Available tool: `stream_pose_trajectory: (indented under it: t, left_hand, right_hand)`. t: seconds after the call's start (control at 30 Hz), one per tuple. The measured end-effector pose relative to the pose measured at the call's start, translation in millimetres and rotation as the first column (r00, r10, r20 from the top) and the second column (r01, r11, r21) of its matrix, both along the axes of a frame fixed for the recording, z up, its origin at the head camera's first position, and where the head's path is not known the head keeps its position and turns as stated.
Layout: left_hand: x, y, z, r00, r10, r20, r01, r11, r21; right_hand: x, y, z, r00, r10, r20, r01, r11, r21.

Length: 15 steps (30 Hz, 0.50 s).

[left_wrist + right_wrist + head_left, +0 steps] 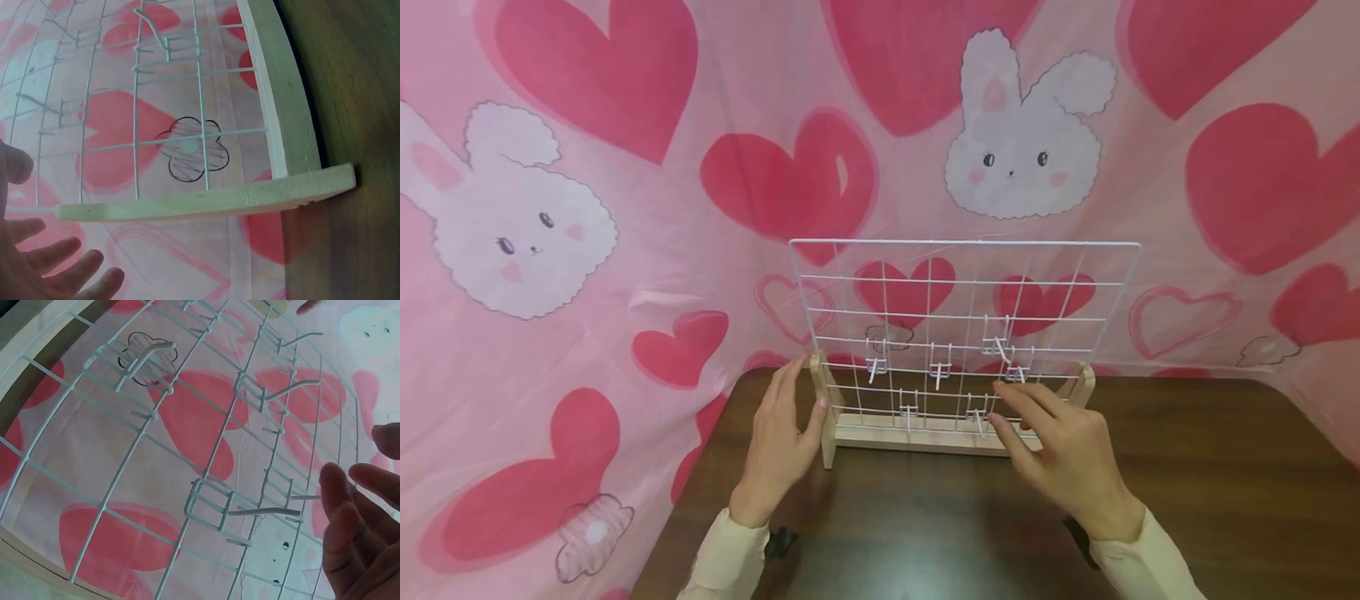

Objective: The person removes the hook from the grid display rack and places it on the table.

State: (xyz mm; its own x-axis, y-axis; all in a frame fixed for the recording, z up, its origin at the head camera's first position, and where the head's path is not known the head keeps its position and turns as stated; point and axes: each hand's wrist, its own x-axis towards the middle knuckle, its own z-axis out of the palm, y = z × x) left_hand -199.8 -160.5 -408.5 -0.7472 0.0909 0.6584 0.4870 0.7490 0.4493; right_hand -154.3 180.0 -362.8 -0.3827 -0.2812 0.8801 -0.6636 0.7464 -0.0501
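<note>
A white wire grid panel [962, 242] stands in a pale wooden stand [917, 438], leaning back. Several white wire hooks [937, 375] hang on its lower half, their prongs toward me. Beside the stand's left upright [828, 429] is my left hand [778, 446], fingers extended and thumb apart; the left wrist view shows its fingers [59, 256] near the upright's end, holding nothing. My right hand [1071, 446] hovers before the panel's lower right, fingers loosely bent. In the right wrist view, its fingertips [334, 478] are close to a hook [262, 512], with nothing visible between them.
The stand is on a dark brown wooden table [917, 533]. A pink cloth [700, 267] with hearts and rabbit faces hangs behind and to the left. Dark straps [780, 543] show at the wrists. The right upright [1084, 383] is partly behind the right hand.
</note>
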Motion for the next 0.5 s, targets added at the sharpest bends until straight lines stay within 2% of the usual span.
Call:
stream_pose_trajectory:
  t: [0.27,0.5]
  left_hand:
    - [-9.8,2.0,-8.0,0.999,-0.028,0.034,0.026,0.998,0.062]
    - [-16.6,0.5,-7.2,0.998,-0.041,0.038,0.038,0.997,0.064]
  right_hand:
    - [-4.9,6.3,1.4,0.999,0.009,-0.039,-0.012,0.998,-0.056]
    - [-9.6,8.8,9.0,0.993,0.022,-0.119,-0.037,0.992,-0.124]
